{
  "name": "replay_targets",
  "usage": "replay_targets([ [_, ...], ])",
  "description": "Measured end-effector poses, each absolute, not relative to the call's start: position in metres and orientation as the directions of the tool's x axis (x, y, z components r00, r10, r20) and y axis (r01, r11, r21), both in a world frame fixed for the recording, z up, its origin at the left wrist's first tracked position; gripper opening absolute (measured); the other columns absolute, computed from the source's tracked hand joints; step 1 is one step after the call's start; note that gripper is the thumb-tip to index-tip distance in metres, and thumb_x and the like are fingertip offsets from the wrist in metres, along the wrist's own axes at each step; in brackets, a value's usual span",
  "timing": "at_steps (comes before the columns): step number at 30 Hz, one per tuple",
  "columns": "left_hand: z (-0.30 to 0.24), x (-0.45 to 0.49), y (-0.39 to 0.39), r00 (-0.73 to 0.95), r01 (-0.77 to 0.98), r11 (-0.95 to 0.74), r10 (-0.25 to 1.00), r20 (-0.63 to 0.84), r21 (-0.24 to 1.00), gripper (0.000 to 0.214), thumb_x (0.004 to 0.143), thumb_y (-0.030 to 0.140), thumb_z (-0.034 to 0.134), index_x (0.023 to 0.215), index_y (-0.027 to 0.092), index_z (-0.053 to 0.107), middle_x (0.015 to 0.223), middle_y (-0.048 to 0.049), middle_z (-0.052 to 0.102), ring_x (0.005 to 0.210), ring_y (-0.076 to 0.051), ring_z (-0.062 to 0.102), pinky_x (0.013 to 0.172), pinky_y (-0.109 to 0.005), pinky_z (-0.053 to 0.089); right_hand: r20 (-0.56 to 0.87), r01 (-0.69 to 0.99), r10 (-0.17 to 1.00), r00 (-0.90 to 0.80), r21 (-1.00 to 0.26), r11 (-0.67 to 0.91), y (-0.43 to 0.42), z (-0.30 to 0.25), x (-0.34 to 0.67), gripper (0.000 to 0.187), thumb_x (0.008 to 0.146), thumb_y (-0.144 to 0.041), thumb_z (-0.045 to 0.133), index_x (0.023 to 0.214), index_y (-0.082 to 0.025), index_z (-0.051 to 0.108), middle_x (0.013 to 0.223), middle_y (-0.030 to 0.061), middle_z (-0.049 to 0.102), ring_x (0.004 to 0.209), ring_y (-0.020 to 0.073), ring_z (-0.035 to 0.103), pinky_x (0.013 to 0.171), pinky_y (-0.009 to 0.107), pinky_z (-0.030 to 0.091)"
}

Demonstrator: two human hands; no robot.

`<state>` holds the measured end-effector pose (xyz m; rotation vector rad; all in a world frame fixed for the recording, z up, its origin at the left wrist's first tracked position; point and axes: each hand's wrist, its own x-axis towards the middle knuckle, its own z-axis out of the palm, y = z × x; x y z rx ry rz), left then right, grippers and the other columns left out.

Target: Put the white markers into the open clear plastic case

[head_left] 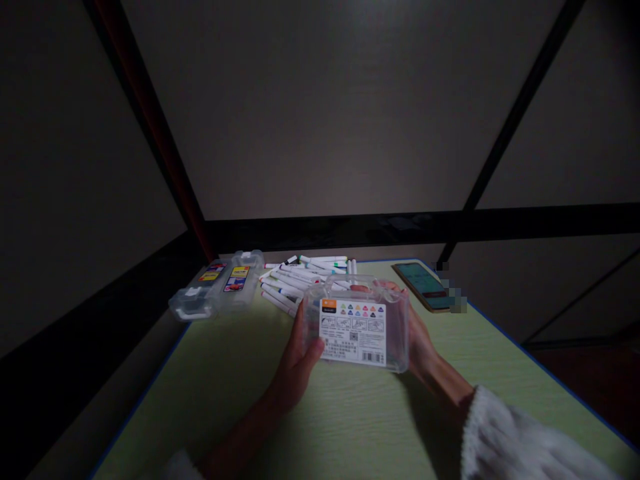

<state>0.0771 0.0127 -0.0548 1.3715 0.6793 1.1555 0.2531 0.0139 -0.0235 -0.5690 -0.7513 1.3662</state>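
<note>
Between my two hands is a clear plastic marker case, held up above the table with its white printed label facing me. My left hand grips the case's left end, thumb on the front near the label's lower corner. Around the right end and top wraps my right hand; its fingers lie behind the case and show only partly through the plastic. Just beyond the case, a loose pile of white markers with coloured ends lies on the table, partly hidden by it.
A second clear plastic case lies opened flat at the table's far left, with colourful labels. A phone with its screen lit rests at the far right. The pale green table has blue edges and meets a panelled wall behind.
</note>
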Motion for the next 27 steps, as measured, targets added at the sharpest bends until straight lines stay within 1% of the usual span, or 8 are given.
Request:
replay_targets([
  [5, -0.055, 0.077, 0.014, 0.335, -0.213, -0.174, 0.911, 0.239, 0.961, 0.071, 0.079, 0.035, 0.048, 0.136, 0.027, 0.007, 0.144, -0.0017, 0.016, 0.131, -0.022, 0.015, 0.109, -0.038, 0.013, 0.101, -0.62, 0.993, 0.067, -0.775, 0.121, 0.012, -0.016, 0.25, 0.036, 0.064, -0.054, 0.061, 0.082, -0.025, 0.052, 0.085, -0.0006, 0.068, 0.085, 0.0233, 0.061, 0.074, 0.038, 0.046],
  [9, -0.057, 0.077, 0.015, 0.323, -0.214, -0.196, 0.91, 0.259, 0.957, 0.072, 0.078, 0.036, 0.049, 0.136, 0.026, 0.008, 0.143, -0.0031, 0.019, 0.13, -0.022, 0.019, 0.108, -0.037, 0.014, 0.065, -0.573, 0.993, 0.097, -0.812, 0.109, 0.012, -0.014, 0.249, 0.042, 0.058, -0.054, 0.065, 0.084, -0.024, 0.052, 0.083, -0.0009, 0.067, 0.077, 0.0228, 0.062, 0.068, 0.037, 0.047],
  [12, -0.058, 0.077, 0.015, 0.326, -0.209, -0.189, 0.912, 0.25, 0.959, 0.072, 0.078, 0.036, 0.049, 0.136, 0.026, 0.007, 0.142, -0.0043, 0.022, 0.129, -0.023, 0.021, 0.108, -0.039, 0.016, 0.04, -0.572, 0.993, 0.111, -0.815, 0.097, 0.012, -0.012, 0.248, 0.044, 0.054, -0.054, 0.068, 0.083, -0.025, 0.052, 0.081, -0.0017, 0.067, 0.075, 0.0227, 0.062, 0.067, 0.037, 0.047],
  [18, -0.056, 0.077, 0.014, 0.331, -0.2, -0.187, 0.911, 0.246, 0.962, 0.07, 0.079, 0.034, 0.049, 0.136, 0.027, 0.008, 0.142, -0.0024, 0.021, 0.13, -0.023, 0.018, 0.107, -0.041, 0.018, 0.06, -0.606, 0.992, 0.109, -0.787, 0.114, 0.011, -0.009, 0.247, 0.039, 0.054, -0.051, 0.069, 0.078, -0.025, 0.052, 0.078, -0.0021, 0.067, 0.082, 0.0234, 0.061, 0.07, 0.038, 0.046],
  [21, -0.057, 0.078, 0.013, 0.34, -0.194, -0.187, 0.908, 0.245, 0.963, 0.07, 0.079, 0.035, 0.047, 0.136, 0.027, 0.008, 0.142, -0.0029, 0.021, 0.13, -0.023, 0.019, 0.107, -0.042, 0.019, 0.08, -0.625, 0.992, 0.096, -0.771, 0.123, 0.011, -0.008, 0.246, 0.038, 0.055, -0.051, 0.068, 0.077, -0.025, 0.052, 0.078, -0.0025, 0.067, 0.083, 0.0234, 0.061, 0.071, 0.038, 0.046],
  [27, -0.058, 0.078, 0.014, 0.334, -0.147, -0.196, 0.913, 0.235, 0.97, 0.07, 0.079, 0.037, 0.047, 0.136, 0.027, 0.008, 0.143, -0.0035, 0.019, 0.13, -0.022, 0.02, 0.108, -0.04, 0.017, 0.049, -0.644, 0.996, 0.074, -0.76, 0.085, 0.011, -0.005, 0.244, 0.04, 0.051, -0.044, 0.072, 0.078, -0.026, 0.05, 0.071, -0.0055, 0.066, 0.081, 0.0231, 0.061, 0.07, 0.037, 0.046],
])
